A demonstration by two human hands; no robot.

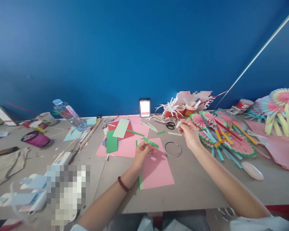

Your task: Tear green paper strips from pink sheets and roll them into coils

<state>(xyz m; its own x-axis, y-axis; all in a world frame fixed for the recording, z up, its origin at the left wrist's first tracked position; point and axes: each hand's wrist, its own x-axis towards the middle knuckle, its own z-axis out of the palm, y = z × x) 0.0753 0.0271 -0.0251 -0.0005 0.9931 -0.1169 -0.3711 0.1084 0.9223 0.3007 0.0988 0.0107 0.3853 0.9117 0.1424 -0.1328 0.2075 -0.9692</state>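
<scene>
My left hand (142, 152) is closed in a pinch on a green paper strip (150, 142), held just above a pink sheet of paper (156, 170) on the table. A red bead bracelet (123, 184) circles that wrist. My right hand (189, 131) is raised a little to the right, its fingers pinched on a small white scrap (178, 124). A metal ring (172, 149) lies on the table between the two hands.
Green and pale green sheets (115, 136) lie on pink paper behind my left hand. Scissors (169, 125), red paper cups (183, 110) and pink pleated paper fans (221, 134) stand at the right. A water bottle (68, 114), sticks (89, 136) and a pink tape roll (35, 138) sit left.
</scene>
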